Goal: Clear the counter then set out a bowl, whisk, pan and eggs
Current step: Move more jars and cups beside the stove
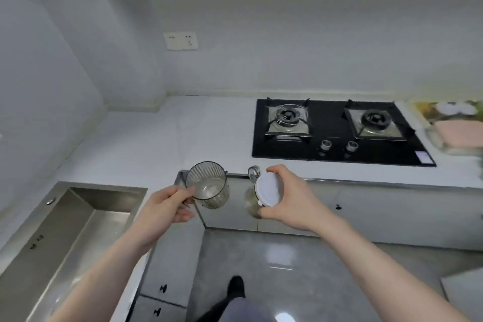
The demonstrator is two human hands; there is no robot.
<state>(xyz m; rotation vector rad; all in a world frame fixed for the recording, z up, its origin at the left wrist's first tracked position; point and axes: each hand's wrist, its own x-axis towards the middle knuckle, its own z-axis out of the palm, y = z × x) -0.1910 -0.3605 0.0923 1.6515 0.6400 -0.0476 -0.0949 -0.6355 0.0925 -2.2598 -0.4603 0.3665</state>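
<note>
Jar (252,197) body mostly hidden behind right hand (286,197) and lid (269,189), items (456,123) at right edge blurred and cropped, cup (209,185) handle hidden in left hand (167,204)

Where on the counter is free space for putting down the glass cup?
The white counter lies bare between the sink and the gas hob. Right of the hob it is crowded with a pink cloth.

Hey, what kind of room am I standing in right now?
A home kitchen, most likely: a black two-burner gas hob is set into the white counter, with a steel sink to its left and cabinet doors below.
</note>
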